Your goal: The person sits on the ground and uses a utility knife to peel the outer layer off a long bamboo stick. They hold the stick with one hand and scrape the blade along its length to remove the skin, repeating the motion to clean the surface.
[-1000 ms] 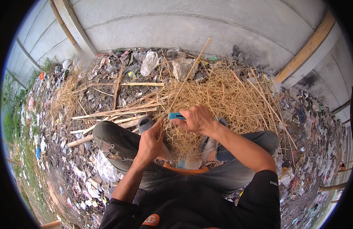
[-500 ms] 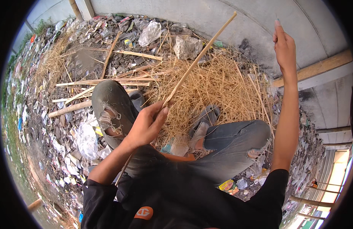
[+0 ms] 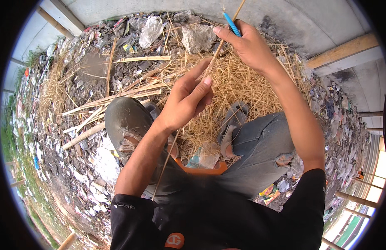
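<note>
A long, thin bamboo strip (image 3: 218,51) runs diagonally from the upper middle down toward my lap. My left hand (image 3: 185,98) grips it midway, thumb on top, and its lower end passes under that wrist. Farther up the strip is my right hand (image 3: 249,43), closed round a small tool with a blue ribbed handle (image 3: 231,24). That tool lies close against the strip, and its working end is hard to make out. Below my hands is a heap of pale yellow shavings (image 3: 259,89) between my bent legs.
More split bamboo strips (image 3: 113,98) and a round pole (image 3: 84,135) lie at the left. A rough stone (image 3: 198,38) sits before the grey wall (image 3: 176,7). Plastic litter covers the ground around. An orange curved object (image 3: 205,170) lies at my lap.
My right hand has come down and left from high beside the wall to the strip. My left hand, still gripping the strip, has moved up and right. The view has shifted slightly.
</note>
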`<action>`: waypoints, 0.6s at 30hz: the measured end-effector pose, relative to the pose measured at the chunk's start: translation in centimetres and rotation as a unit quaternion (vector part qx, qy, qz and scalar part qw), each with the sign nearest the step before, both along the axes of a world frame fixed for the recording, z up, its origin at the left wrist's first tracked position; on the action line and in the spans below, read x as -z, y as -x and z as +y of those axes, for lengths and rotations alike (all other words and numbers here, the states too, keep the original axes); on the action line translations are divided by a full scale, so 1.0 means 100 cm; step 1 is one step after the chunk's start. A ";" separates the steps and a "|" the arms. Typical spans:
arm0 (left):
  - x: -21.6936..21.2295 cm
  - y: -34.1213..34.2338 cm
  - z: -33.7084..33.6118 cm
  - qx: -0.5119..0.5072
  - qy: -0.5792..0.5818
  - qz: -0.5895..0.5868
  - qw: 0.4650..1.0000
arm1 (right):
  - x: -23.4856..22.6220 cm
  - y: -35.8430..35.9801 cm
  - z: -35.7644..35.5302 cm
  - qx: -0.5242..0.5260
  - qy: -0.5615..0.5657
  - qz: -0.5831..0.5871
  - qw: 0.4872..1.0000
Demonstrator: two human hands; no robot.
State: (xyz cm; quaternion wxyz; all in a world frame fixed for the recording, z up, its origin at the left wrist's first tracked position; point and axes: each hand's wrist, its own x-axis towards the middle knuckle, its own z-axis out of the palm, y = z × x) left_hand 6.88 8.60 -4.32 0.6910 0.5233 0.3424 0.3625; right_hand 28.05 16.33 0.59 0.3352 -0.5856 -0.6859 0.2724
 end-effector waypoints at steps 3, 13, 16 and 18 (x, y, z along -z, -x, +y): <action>-0.003 0.005 0.003 0.024 0.021 -0.041 0.999 | -0.005 0.002 -0.008 -0.014 -0.013 -0.018 1.000; 0.011 0.011 -0.002 0.014 0.027 -0.081 0.996 | -0.014 0.019 -0.078 -0.111 0.048 -0.145 0.982; 0.015 0.014 -0.005 0.007 0.006 -0.049 0.999 | -0.008 0.020 -0.085 -0.111 0.044 -0.187 0.975; 0.017 0.015 -0.009 -0.002 -0.012 -0.016 1.000 | -0.008 0.018 -0.084 -0.106 0.041 -0.210 0.971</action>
